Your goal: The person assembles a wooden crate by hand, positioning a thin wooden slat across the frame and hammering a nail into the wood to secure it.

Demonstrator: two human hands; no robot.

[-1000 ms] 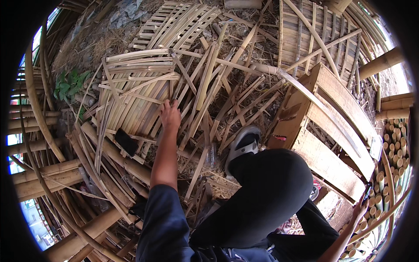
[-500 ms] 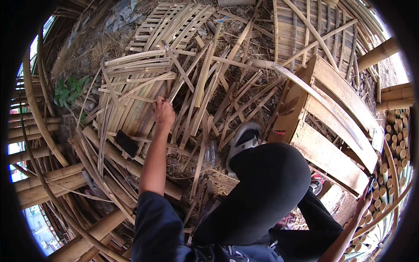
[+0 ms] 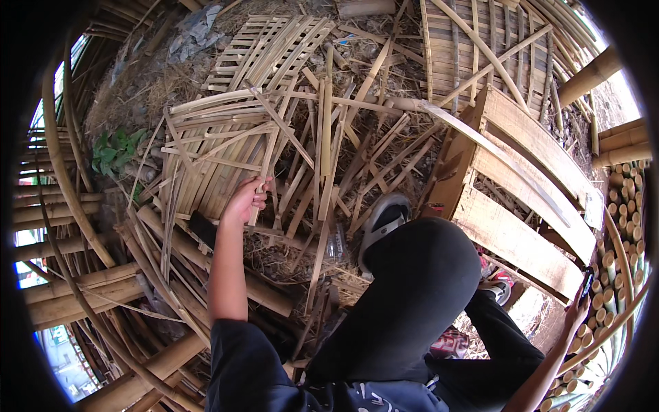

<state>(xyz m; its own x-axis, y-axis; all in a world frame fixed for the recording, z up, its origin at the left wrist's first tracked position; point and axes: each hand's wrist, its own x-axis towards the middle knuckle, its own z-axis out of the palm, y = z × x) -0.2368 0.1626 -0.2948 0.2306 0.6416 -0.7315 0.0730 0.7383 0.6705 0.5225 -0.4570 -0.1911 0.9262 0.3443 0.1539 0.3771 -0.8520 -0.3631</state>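
Observation:
My left hand [image 3: 246,199] is closed round the lower end of a thin bamboo strip [image 3: 276,141], which slants up and away among other strips. Just beyond it lies a slatted bamboo panel [image 3: 220,175] with loose strips across its top. Close to my left wrist is a dark, flat, rectangular object [image 3: 202,229], partly covered by my arm. At the far right, my right hand [image 3: 576,313] is closed on a slim black object [image 3: 587,280]. Its kind is too small to make out.
A wooden crate [image 3: 511,230] stands right of my knee, a long curved strip [image 3: 504,154] across it. Split bamboo pieces [image 3: 371,154] litter the middle. Bamboo poles [image 3: 75,292] line the left; stacked bamboo [image 3: 614,275] is at the right. A clear plastic bottle [image 3: 336,242] lies near my shoe.
My left hand has drawn back toward me and slightly left, with the bamboo strip now seen in its grip. My right hand has shifted little and still holds the black object.

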